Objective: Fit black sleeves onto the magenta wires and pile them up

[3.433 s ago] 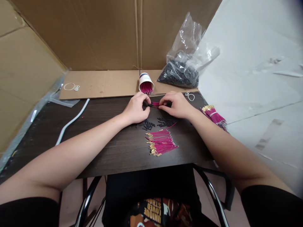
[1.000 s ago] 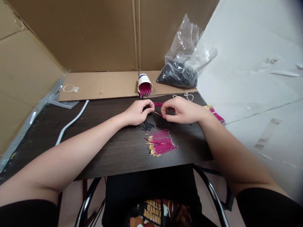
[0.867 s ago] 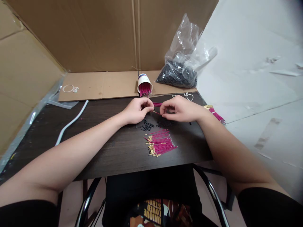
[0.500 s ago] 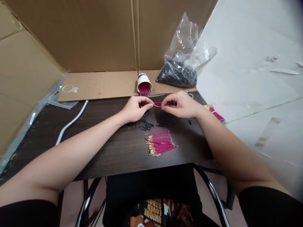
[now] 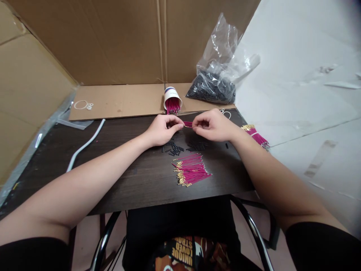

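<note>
pink wires (image 5: 188,124) with ends hidden, a gold tip (image 5: 185,126) hard to make out, left hand (image 5: 164,130) pinching them at one side, right hand (image 5: 212,126) gripping the other

held magenta wires (image 5: 188,124): ends mostly hidden in left hand (image 5: 163,130) and right hand (image 5: 213,125) | paper cup (image 5: 171,95): lettering too small to read | cup's wires (image 5: 173,104): far ends hidden inside | white rubber band (image 5: 229,114): partly behind right hand | shirt print (image 5: 182,253): bottom edge cuts it

Got forearms (image 5: 113,168) angled inward, left hand (image 5: 163,130) and right hand (image 5: 213,126) near each other, both pinching.
</note>
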### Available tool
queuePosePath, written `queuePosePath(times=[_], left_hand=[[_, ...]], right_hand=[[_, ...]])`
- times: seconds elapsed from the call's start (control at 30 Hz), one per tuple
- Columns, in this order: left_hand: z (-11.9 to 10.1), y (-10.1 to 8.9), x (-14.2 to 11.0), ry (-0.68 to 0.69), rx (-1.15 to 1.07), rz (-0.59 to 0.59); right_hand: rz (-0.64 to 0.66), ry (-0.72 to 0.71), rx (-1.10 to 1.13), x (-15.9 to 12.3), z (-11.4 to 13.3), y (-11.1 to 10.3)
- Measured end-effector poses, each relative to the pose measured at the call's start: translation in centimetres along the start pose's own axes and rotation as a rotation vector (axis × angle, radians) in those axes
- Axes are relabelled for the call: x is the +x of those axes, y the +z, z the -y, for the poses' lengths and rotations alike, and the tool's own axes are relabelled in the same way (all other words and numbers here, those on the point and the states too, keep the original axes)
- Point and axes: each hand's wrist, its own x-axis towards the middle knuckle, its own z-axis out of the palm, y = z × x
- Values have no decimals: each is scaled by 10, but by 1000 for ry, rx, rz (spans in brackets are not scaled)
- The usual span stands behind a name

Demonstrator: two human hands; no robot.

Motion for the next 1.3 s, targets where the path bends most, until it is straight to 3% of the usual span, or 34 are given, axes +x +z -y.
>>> queuePosePath(times=[0.27,0.53,0.93,1.3], left_hand=[[-7,1,-3,13,29,-21],[-5,1,-3,11,17,-31],[-5,1,-3,28,14,-32],[-3,1,-3,16,18,-29]], right_hand=[[-97,-38,-14,1,1,6],[-115,-59,-16,3,-3,12],[-86,36,61,5,0,15],[-126,-11,37,6,-2,19]])
